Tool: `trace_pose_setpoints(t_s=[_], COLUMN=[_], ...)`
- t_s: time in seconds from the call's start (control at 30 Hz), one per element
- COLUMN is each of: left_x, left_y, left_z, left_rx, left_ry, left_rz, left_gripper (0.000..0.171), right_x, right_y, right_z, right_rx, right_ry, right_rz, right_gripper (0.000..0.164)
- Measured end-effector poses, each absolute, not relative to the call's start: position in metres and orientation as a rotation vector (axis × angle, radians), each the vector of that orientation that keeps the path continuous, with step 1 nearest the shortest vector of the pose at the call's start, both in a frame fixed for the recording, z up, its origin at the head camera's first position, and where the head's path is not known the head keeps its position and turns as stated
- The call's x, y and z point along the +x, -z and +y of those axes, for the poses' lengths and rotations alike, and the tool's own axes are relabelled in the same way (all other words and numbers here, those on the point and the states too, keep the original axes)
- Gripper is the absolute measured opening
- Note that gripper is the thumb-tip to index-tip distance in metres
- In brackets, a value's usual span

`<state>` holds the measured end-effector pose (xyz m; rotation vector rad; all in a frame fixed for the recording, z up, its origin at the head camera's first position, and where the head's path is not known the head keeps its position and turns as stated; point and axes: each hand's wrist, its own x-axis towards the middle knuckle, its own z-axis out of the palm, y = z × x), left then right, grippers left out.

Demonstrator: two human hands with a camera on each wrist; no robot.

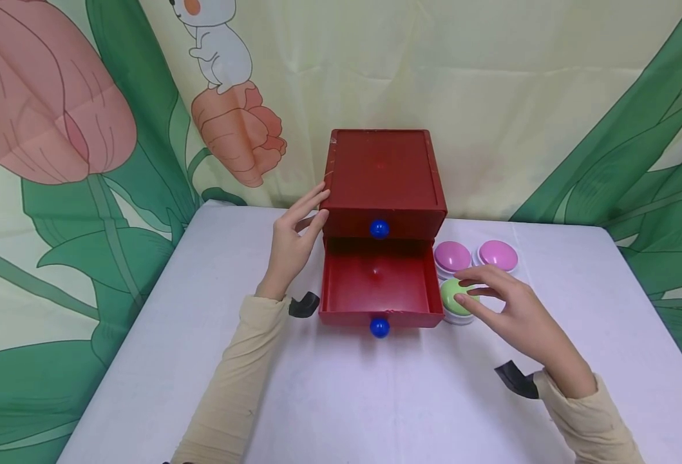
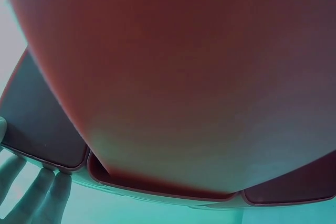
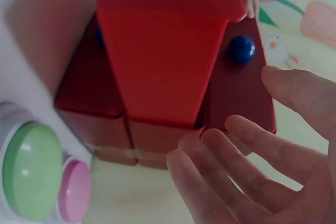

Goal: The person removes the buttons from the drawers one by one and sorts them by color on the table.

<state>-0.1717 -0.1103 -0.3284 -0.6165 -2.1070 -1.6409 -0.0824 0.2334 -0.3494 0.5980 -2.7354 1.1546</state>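
Observation:
A red drawer cabinet (image 1: 380, 169) with blue knobs stands at the table's back, and its drawer (image 1: 375, 283) below the top one is pulled out. My left hand (image 1: 295, 240) rests its fingers at the cabinet's upper left side; the left wrist view shows its fingertips (image 2: 54, 192) along the cabinet's edge. Fingers spread and loosely bent, my right hand (image 1: 505, 306) hovers around a round green-topped container (image 1: 455, 298) right of the drawer, overlapping it in the head view. From the right wrist, that hand's palm shows nothing held, with the green top (image 3: 32, 171) apart from the fingers.
Two pink-topped round containers, one nearer the cabinet (image 1: 453, 256) and one to its right (image 1: 498, 256), stand behind the green one. A printed curtain (image 1: 491, 96) hangs behind the white table (image 1: 375, 399). Black straps show at both wrists.

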Motion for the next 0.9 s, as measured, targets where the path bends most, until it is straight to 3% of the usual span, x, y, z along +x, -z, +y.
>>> trace_pose_setpoints(t_s=[0.9], left_x=[-0.17], left_y=[0.326], left_z=[-0.111], left_rx=[-0.617], left_ry=[1.635], left_rz=[-2.124], left_gripper=[0.038], right_x=[-0.061], right_y=[0.331], right_z=[0.204], right_rx=[0.752], right_ry=[-1.215], right_rz=[-2.725], right_gripper=[0.036])
